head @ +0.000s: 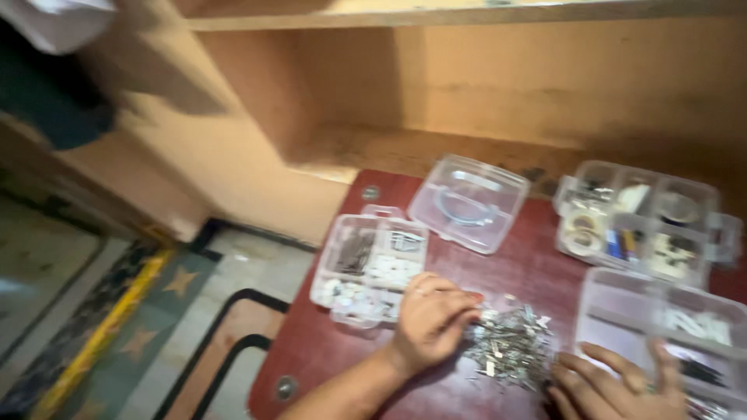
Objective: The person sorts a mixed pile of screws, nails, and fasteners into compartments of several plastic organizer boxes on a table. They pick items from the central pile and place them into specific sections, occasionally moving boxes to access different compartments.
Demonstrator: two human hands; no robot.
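A heap of small silvery metal pieces [513,346] lies on a dark red table [327,350]. My left hand [432,319] rests on the table with its fingers curled at the left side of the heap; the blur hides whether it pinches a piece. At the bottom right my right hand [622,385] has its fingers spread, touching the heap's right edge and the front of a clear plastic compartment box [661,319].
A clear organiser box [369,264] with small parts sits left of my left hand. An open clear lid [468,202] lies behind it. Another compartment box [642,222] stands at the back right. Beyond the table is a wooden shelf recess [482,93]; patterned floor [117,327] lies left.
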